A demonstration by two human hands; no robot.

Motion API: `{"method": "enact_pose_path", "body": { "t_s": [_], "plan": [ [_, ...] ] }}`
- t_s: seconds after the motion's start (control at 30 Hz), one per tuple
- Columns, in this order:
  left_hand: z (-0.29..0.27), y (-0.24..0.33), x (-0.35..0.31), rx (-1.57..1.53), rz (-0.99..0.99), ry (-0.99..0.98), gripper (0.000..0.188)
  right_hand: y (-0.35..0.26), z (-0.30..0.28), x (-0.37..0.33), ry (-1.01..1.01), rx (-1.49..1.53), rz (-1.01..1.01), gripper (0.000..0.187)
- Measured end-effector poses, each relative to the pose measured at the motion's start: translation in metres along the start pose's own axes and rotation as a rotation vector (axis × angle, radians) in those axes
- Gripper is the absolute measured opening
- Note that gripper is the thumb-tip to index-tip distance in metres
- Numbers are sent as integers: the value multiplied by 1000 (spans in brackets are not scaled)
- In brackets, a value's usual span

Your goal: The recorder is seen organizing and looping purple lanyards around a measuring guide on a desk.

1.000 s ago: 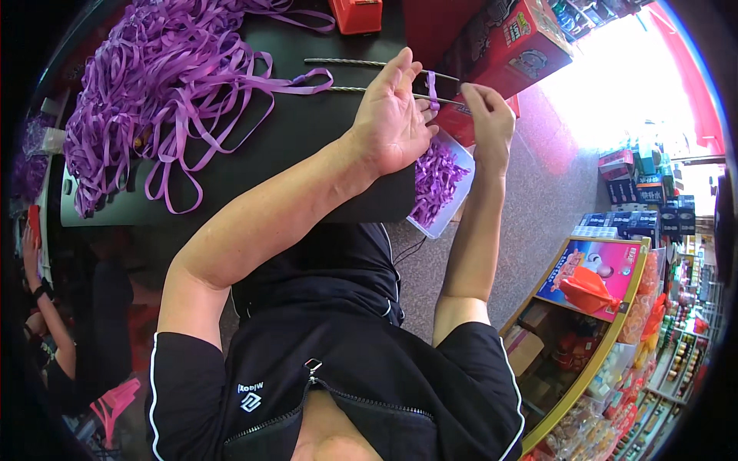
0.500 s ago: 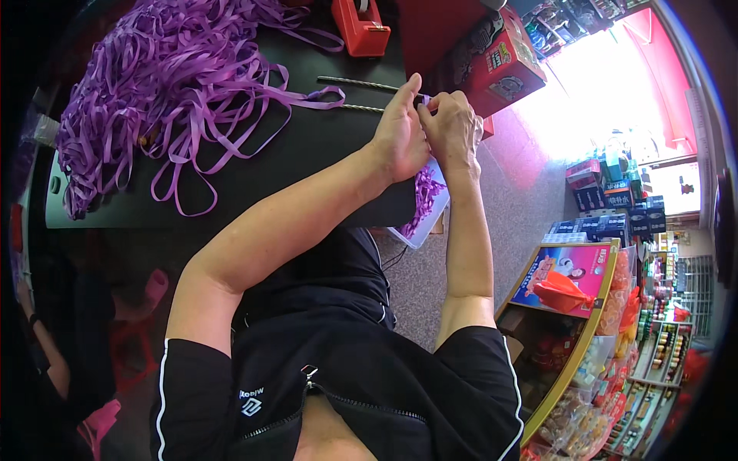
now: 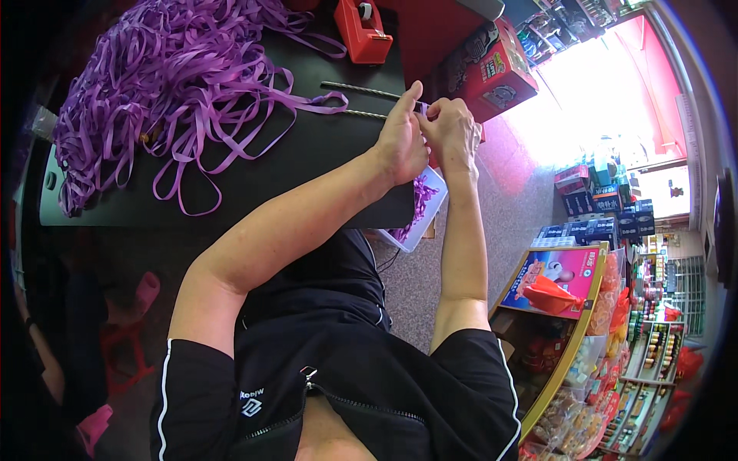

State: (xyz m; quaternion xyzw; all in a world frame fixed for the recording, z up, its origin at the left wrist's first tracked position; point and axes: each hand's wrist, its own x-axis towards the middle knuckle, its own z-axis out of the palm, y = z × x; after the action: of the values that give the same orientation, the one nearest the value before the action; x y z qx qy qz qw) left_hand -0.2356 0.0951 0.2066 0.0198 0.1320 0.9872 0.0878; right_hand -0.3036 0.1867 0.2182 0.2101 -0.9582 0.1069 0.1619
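Observation:
At the table's right edge my hands meet. My left hand has its thumb raised and its other fingers curled; what they hold, if anything, is hidden. My right hand pinches with thumb and forefinger at a small bit of purple ribbon showing between the hands. Two thin twisted metal rods run side by side over the black tabletop toward my hands. A ribbon loop lies at the left end of the nearer rod. It trails from a large tangled heap of purple ribbon.
A red tape dispenser stands at the table's far edge. Below my hands a white tray holds short purple ribbon pieces. A red carton stands beyond. Shop shelves and a display case fill the right. Another person's arm shows at lower left.
The view has shifted slightly. My hands stay together at the table edge, with the right thumb and fingers a little changed in pose around the ribbon.

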Motion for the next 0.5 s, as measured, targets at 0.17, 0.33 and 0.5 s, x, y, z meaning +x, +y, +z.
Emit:
{"method": "enact_pose_path", "body": {
  "t_s": [0.17, 0.33, 0.5],
  "plan": [
    [-3, 2, 0, -42, -10, -119, 88, -8, 0, 3, 12, -73, -16, 26],
    [3, 2, -4, -72, -16, -89, 86, -12, -3, 1, -41, -116, -8, 24],
    [1, 2, -3, -55, -14, -91, 86, -2, 8, 3, 14, -84, -11, 23]
  ]
}}
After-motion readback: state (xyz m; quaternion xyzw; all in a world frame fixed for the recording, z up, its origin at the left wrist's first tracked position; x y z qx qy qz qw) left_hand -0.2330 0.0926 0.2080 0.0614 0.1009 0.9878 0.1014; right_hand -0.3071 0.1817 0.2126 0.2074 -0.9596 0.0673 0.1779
